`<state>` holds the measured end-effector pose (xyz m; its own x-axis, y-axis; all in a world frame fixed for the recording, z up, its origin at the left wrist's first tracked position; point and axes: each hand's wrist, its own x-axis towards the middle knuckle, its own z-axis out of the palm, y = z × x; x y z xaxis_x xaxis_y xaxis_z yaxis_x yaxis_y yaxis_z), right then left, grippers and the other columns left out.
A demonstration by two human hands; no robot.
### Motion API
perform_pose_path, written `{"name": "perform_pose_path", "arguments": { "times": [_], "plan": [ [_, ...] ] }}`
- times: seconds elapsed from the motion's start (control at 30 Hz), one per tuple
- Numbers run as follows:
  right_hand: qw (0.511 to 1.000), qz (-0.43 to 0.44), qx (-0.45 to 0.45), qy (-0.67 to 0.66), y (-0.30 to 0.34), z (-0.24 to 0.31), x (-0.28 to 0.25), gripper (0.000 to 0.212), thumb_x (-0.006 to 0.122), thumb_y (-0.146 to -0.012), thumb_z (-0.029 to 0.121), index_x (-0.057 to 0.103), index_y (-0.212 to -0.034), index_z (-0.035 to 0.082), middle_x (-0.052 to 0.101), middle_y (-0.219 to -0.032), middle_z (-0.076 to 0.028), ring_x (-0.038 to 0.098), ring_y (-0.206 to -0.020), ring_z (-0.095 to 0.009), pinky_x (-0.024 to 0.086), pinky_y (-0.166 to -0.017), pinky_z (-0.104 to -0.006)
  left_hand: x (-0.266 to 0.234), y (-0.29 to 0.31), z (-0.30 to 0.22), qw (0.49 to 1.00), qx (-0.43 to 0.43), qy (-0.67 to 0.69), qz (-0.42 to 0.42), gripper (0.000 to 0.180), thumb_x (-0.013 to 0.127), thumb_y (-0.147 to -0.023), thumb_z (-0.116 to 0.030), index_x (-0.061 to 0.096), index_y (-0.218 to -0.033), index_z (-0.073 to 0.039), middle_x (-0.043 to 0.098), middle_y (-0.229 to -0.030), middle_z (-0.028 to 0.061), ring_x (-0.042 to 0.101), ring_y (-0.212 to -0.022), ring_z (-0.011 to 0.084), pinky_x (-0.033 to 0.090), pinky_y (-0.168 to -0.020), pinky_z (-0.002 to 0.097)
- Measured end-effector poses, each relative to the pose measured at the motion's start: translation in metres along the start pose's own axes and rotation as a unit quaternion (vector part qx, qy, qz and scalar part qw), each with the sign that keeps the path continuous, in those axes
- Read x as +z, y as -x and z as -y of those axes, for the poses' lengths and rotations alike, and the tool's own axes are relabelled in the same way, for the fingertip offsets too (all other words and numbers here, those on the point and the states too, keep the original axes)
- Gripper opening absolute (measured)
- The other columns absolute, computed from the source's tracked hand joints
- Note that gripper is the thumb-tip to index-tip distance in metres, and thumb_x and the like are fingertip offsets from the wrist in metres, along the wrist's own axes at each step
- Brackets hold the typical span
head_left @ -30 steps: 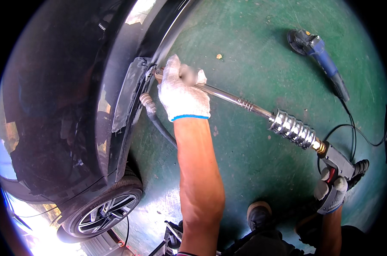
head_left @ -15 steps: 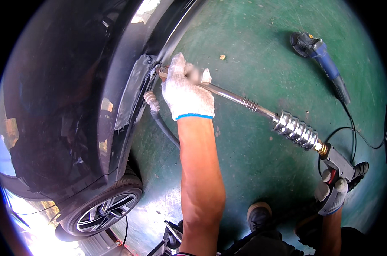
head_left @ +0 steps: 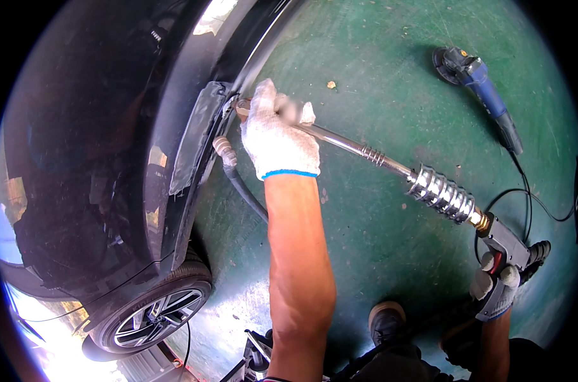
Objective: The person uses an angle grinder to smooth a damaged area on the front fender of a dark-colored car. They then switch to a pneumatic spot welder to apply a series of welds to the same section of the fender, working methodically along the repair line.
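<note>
Barely anything had shifted in the last half-second, which I took for a steady hold: close in, the gloved right hand (head_left: 507,294) was wrapped round the grey handle (head_left: 504,239) of the long rod tool (head_left: 445,195); beyond, the left hand (head_left: 279,139) closed about its shaft, the tip beside the car panel (head_left: 201,137), contact unclear.

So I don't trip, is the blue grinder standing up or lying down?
Lying down: the grinder stretches lengthwise along the green floor, with no hand on it.
</note>
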<state>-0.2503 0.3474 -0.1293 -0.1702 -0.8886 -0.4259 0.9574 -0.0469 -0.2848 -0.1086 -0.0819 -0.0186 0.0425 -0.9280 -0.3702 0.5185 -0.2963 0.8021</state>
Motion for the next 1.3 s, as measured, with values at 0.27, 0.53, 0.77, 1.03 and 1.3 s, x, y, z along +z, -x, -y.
{"name": "perform_pose_path", "arguments": {
  "times": [0.27, 0.53, 0.77, 1.03, 1.3],
  "plan": [
    [0.998, -0.001, -0.007, -0.059, -0.001, -0.001, -0.001, 0.048, 0.065, -0.083, 0.024, 0.055, -0.117, -0.009, 0.063, -0.072, -0.022, 0.063, -0.060, -0.035, 0.052, -0.056, -0.0444, -0.003, -0.002, -0.003, 1.000, 0.006, -0.004, 0.009, 0.028, 0.057, -0.099, -0.011, 0.044, -0.074, -0.014, 0.030, -0.063, -0.0045, 0.026, -0.050, 0.0104, 0.031, -0.049, 0.0262],
    [0.997, -0.034, -0.026, -0.060, 0.001, -0.002, 0.012, 0.045, 0.065, -0.084, 0.025, 0.054, -0.114, -0.007, 0.055, -0.064, -0.013, 0.054, -0.053, -0.027, 0.046, -0.052, -0.0405, -0.013, -0.011, 0.004, 0.998, 0.004, -0.043, 0.035, 0.014, 0.065, -0.091, -0.016, 0.051, -0.091, -0.013, 0.045, -0.078, -0.0029, 0.040, -0.062, 0.0104, 0.046, -0.071, 0.0402],
    [0.994, -0.043, -0.043, -0.090, -0.001, -0.004, 0.033, 0.051, 0.063, -0.088, 0.026, 0.049, -0.126, -0.004, 0.057, -0.075, -0.014, 0.050, -0.054, -0.021, 0.042, -0.050, -0.0363, -0.016, -0.006, -0.006, 0.998, 0.018, -0.059, 0.030, 0.018, 0.064, -0.094, -0.021, 0.051, -0.100, -0.009, 0.049, -0.083, 0.0026, 0.046, -0.066, 0.0122, 0.050, -0.078, 0.0427],
    [0.985, -0.105, -0.080, -0.107, 0.000, 0.001, 0.052, 0.054, 0.063, -0.088, 0.027, 0.049, -0.127, -0.007, 0.059, -0.075, -0.017, 0.051, -0.054, -0.023, 0.043, -0.048, -0.0362, -0.010, 0.128, 0.108, 0.967, -0.205, 0.104, 0.109, 0.030, 0.073, -0.086, -0.030, 0.060, -0.097, -0.005, 0.059, -0.078, 0.0055, 0.061, -0.072, 0.0193, 0.054, -0.070, 0.0395],
    [0.997, 0.044, -0.060, -0.025, 0.004, 0.015, 0.043, 0.056, 0.058, -0.095, 0.026, 0.039, -0.136, -0.007, 0.060, -0.119, -0.016, 0.055, -0.065, -0.019, 0.043, -0.050, -0.0328, -0.009, 0.069, 0.064, 0.963, -0.145, 0.174, 0.149, 0.023, 0.064, -0.092, -0.030, 0.055, -0.088, -0.009, 0.055, -0.076, 0.0036, 0.058, -0.069, 0.0186, 0.055, -0.079, 0.0413]
  ]
}}
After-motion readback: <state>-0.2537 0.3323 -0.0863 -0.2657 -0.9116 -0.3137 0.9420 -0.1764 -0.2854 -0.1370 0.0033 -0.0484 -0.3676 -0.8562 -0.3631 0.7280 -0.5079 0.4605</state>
